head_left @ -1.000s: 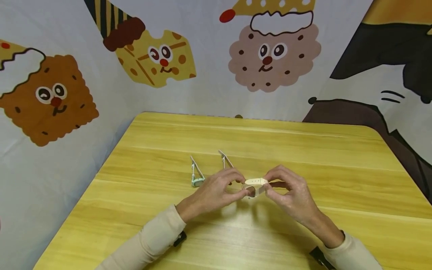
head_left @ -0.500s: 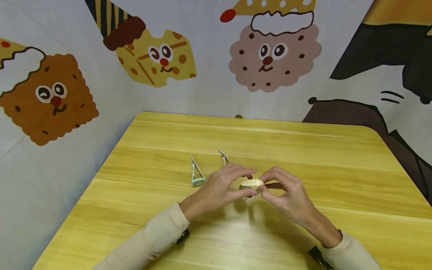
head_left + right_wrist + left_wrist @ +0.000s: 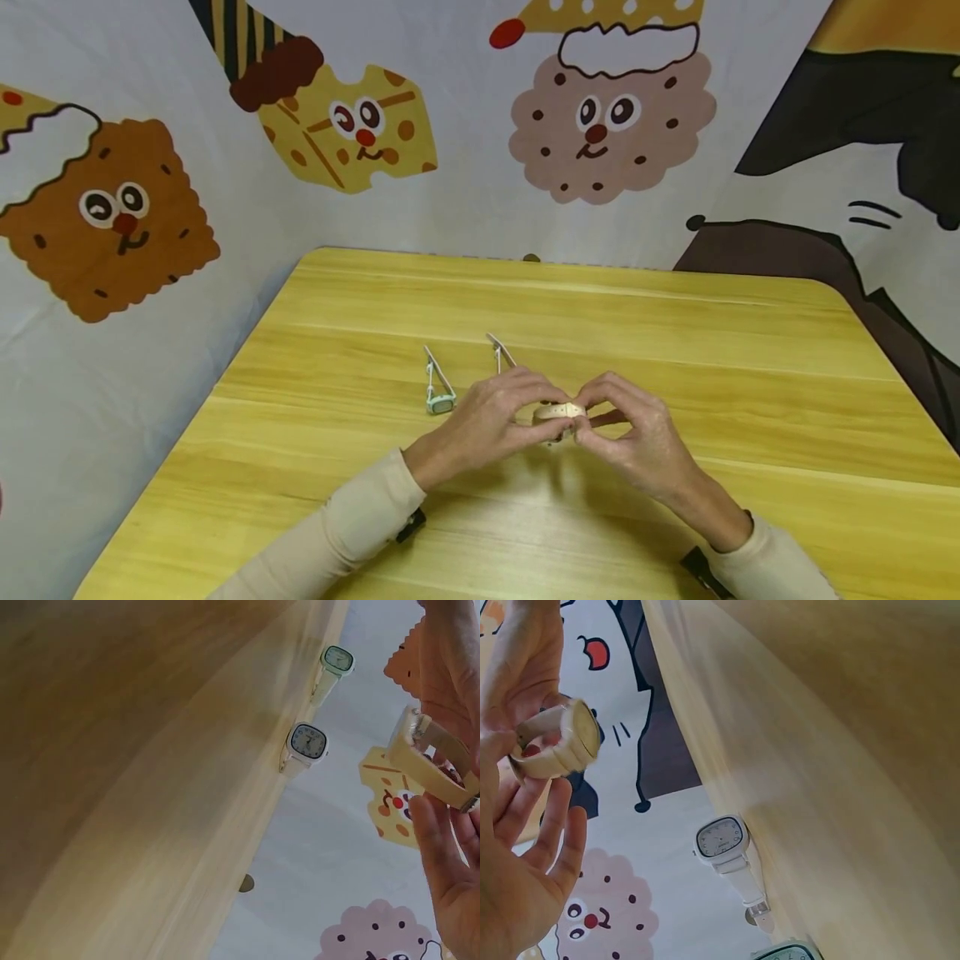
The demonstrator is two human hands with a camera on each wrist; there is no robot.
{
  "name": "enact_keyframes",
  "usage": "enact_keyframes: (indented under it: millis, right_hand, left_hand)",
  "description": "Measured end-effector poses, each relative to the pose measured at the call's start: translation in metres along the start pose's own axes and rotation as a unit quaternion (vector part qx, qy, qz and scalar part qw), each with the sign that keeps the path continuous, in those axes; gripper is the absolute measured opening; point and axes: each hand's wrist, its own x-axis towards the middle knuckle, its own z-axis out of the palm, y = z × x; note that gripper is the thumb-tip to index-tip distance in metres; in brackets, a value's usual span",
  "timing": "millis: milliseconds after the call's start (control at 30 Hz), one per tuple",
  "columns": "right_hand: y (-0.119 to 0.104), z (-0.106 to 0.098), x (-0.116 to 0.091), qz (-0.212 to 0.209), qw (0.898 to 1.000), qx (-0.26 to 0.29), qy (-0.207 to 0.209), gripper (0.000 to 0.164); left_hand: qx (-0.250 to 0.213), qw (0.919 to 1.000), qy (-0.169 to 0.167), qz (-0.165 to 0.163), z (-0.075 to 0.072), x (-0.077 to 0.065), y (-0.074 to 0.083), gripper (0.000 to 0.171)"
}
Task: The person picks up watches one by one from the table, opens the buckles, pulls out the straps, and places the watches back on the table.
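Both hands hold a cream wristwatch (image 3: 553, 412) low over the middle of the table, its strap bent into a loop. My left hand (image 3: 487, 429) pinches the strap from the left with thumb and index finger. From the other side, the thumb and fingertips of my right hand (image 3: 637, 433) pinch the strap end close to the left fingertips. In the left wrist view the watch (image 3: 585, 733) shows its case side-on. The buckle end (image 3: 471, 802) appears in the right wrist view by the right fingers.
A pale green watch (image 3: 441, 404) stands on the wooden table (image 3: 337, 467), left of my left hand. Behind that hand is a white watch (image 3: 501, 350), partly hidden; its square dial (image 3: 720, 837) shows in the left wrist view. A cartoon-printed cloth (image 3: 472, 192) hangs around the table.
The left fingers lifted off the strap half a second ago and now pinch it again, closer to the right hand. The strap loop has drawn smaller, and the watch has shifted slightly left.
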Motion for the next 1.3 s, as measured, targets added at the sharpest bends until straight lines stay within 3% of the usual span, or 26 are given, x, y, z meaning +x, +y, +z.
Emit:
enact_keyframes:
  millis: [267, 667, 867, 1067, 1300]
  right_hand:
    - [-0.005, 0.002, 0.002, 0.012, 1.000, -0.014, 0.016, 0.036]
    - [-0.006, 0.005, 0.001, 0.028, 0.999, 0.021, 0.042, 0.033]
    - [-0.008, 0.004, 0.001, 0.035, 0.997, 0.061, 0.038, 0.020]
    - [-0.011, 0.003, 0.002, 0.037, 0.993, 0.106, 0.027, 0.033]
    - [-0.011, 0.001, 0.000, 0.041, 0.987, 0.154, 0.019, 0.034]
  left_hand:
    - [-0.005, 1.0000, -0.004, 0.005, -0.002, 0.001, 0.001, 0.015]
    - [0.011, 0.9999, 0.007, 0.008, -0.003, 0.001, 0.001, 0.013]
    - [-0.005, 0.9999, 0.006, 0.006, -0.005, 0.002, 0.002, 0.014]
    - [-0.030, 0.9996, 0.001, -0.005, -0.008, 0.002, 0.003, 0.014]
    - [-0.040, 0.9992, -0.005, -0.008, -0.008, 0.001, 0.002, 0.013]
